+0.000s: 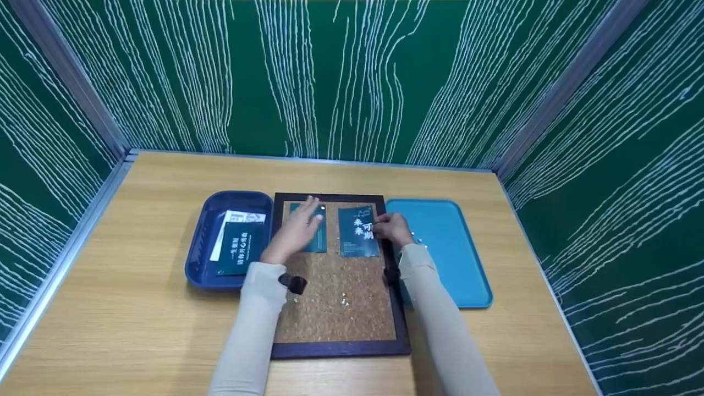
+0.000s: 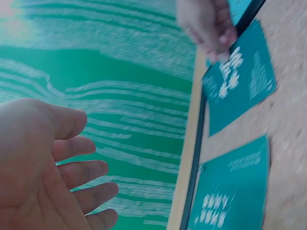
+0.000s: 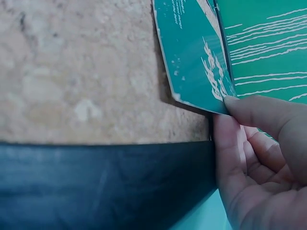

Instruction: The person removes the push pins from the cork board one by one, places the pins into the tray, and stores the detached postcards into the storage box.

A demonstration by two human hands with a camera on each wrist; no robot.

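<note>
One green card (image 1: 355, 234), edge between right-hand fingers (image 3: 227, 143), over corkboard (image 1: 324, 322)

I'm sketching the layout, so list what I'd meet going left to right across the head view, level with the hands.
Dark blue tray → left hand → rightmost teal card → right hand → light blue tray.

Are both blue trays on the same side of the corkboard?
No, the dark blue tray sits left of the corkboard, and the light blue tray sits to its right.
</note>
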